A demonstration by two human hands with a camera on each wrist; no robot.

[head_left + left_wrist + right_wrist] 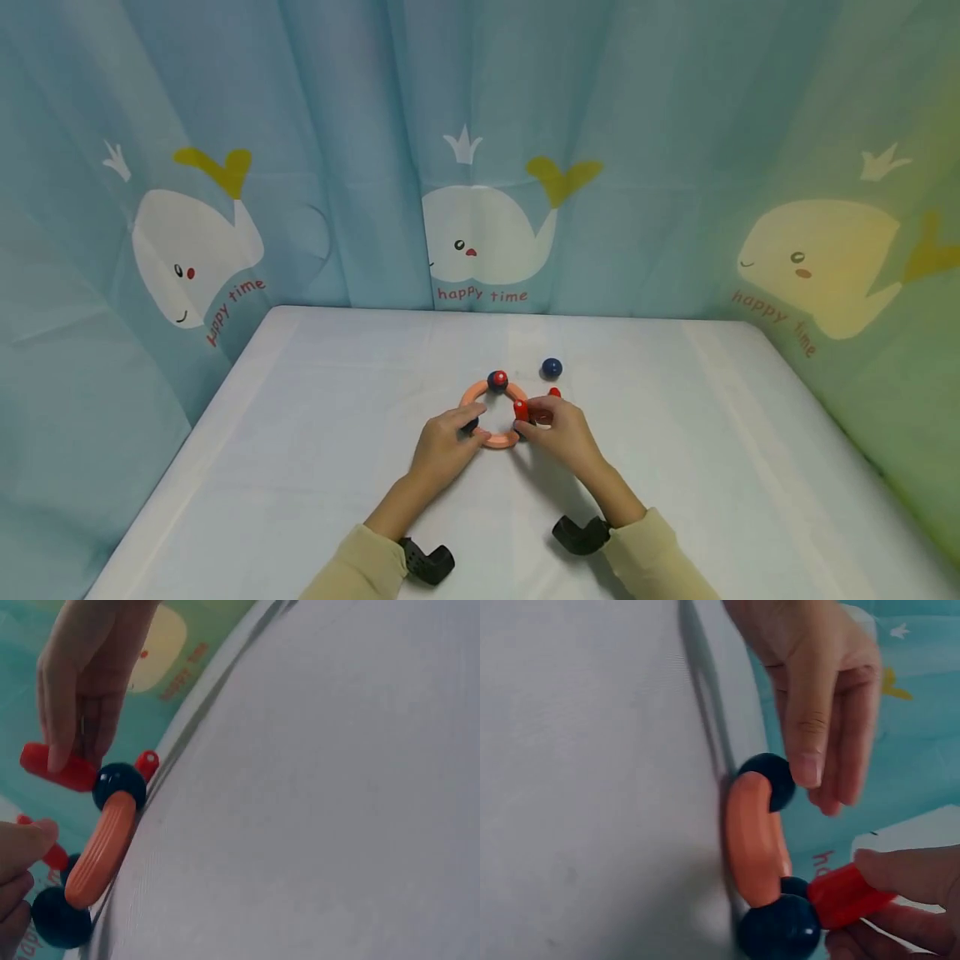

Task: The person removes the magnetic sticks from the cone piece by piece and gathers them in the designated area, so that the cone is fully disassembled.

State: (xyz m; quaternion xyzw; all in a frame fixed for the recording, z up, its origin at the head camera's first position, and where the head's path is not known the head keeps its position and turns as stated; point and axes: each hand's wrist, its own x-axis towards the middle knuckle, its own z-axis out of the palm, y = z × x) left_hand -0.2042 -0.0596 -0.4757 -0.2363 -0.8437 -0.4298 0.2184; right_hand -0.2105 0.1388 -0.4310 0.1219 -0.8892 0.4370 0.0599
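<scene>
An orange ring of curved rods (pixel 498 442), joined by dark blue balls, lies on the white table. My right hand (pixel 558 429) pinches a short red rod (pixel 847 895) between thumb and fingers, its lower end at the ring's right-hand ball (pixel 780 928). At the left-hand ball (pixel 769 780) is my left hand (pixel 442 450), thumb and fingers spread and fairly straight, fingertips right at the ball and over the ring. Another red rod (pixel 500 377) stands on the ring's far ball (pixel 495 386).
A loose dark blue ball (pixel 552 368) lies beyond the ring to the right. Just past my right hand shows the end of one more red rod (pixel 555 392), partly hidden by the fingers. A blue curtain (pixel 637 242) with whales hangs behind the white table (pixel 300 433).
</scene>
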